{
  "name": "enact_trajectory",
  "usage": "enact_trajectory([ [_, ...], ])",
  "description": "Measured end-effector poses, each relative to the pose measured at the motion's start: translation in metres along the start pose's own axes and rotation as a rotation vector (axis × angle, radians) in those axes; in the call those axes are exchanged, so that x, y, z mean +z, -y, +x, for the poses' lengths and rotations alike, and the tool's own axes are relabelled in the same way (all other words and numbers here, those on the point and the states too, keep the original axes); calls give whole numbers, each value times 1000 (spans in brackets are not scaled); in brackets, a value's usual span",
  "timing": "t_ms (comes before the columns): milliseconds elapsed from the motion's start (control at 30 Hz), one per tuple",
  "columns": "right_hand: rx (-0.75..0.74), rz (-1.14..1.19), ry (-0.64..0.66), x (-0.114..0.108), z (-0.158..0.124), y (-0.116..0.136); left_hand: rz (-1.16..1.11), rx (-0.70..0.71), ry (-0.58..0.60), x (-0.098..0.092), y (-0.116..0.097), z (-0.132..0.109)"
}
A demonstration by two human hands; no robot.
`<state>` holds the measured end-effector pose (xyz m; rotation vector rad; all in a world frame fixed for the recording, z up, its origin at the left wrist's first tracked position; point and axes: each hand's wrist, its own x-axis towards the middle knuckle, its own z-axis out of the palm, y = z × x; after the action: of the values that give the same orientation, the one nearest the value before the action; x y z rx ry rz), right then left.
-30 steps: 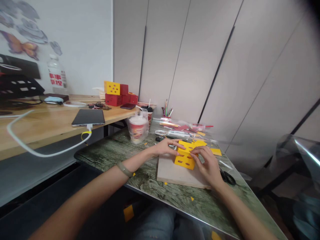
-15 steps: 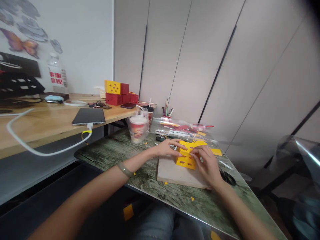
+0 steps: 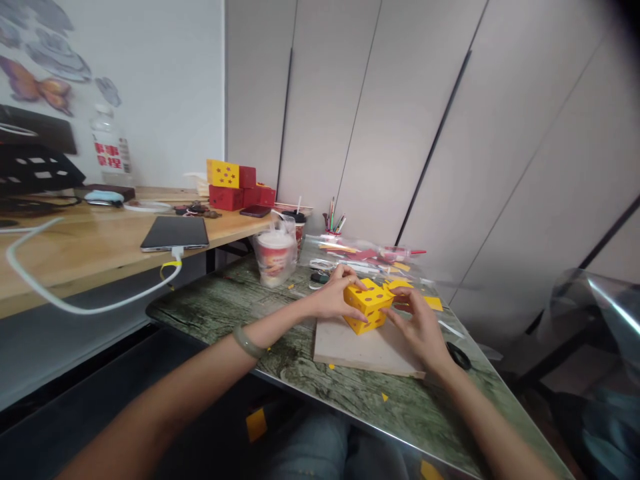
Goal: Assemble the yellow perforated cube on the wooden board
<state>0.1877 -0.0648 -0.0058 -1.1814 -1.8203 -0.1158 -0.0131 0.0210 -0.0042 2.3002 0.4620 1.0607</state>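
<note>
Yellow card, thin and punched with holes, is what I have between both hands: a small paper cube (image 3: 367,305) raised just above the wooden board (image 3: 360,350). My left hand (image 3: 334,297) is pinching the cube's near-left faces, thumb under and fingers curled over the top. My right hand (image 3: 419,325) has its fingertips pressed to the cube's right side, the palm spread and low over the board.

I judge the weak spot to be the card itself. Too hard a pinch would dent a face or tear the bridges between the holes; uneven pressure from my two grips could pop a folded seam open, though I cannot see whether the seams are fixed.

Just behind the cube lie loose yellow offcuts (image 3: 413,293), and I could crease them if my right wrist drops. Right of the cube, at the board's edge, scissors (image 3: 458,355) lie close to my forearm. Left and behind the cube, a bagged cup (image 3: 273,257) stands on the tabletop (image 3: 225,303), well apart from my grip.
</note>
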Motion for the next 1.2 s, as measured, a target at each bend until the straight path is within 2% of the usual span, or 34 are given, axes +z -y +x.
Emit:
enact_trajectory([
  [200,-61,51,42,-2,-1,9,-125,6,51,-6,-6,3],
  [367,-65,48,62,-4,-2,11,-208,-53,109,-9,-8,3],
  [533,-116,-3,102,-11,3,9,-220,-22,99,-8,-7,3],
  [767,-255,-169,313,-20,7,6,-237,-46,92,-9,-4,3],
  [933,-256,-155,90,-23,9,9,-268,-42,106,-10,-4,4],
  [1200,-276,-294,124,-17,4,4,-173,19,80,-10,-2,5],
])
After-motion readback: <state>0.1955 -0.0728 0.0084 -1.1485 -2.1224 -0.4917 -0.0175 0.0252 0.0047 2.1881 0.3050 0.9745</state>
